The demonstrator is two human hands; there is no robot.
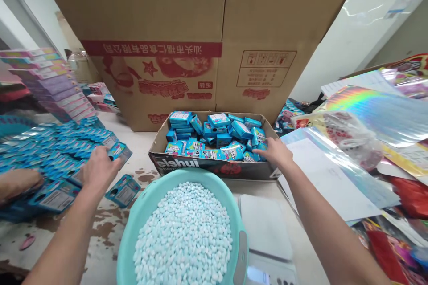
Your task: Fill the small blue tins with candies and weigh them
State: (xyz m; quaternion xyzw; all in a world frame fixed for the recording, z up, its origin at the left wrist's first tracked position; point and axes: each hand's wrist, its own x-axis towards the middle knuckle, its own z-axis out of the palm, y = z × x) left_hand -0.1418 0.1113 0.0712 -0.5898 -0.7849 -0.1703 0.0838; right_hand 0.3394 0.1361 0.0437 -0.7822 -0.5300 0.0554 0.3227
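Observation:
My left hand [99,168] has its fingers closed on a small blue candy box [121,153], at the edge of several rows of similar blue boxes [55,147]. Another blue box [123,190] lies apart on the table, just right of that hand. On the other side, my right hand [277,153] reaches over the right end of a low cardboard tray [214,170], its fingertips closed on a blue box [258,137] there. The tray holds a loose heap of such boxes. In front of it stands a turquoise basin [129,236] of pale blue candies [183,236].
A big carton [160,13] rises behind the tray. Right of the basin lies a flat white scale [264,225]. Another person's hand [22,185] is among the boxes at far left. Plastic bags and sheets [331,178] cover the right side; stacked packs [56,82] stand back left.

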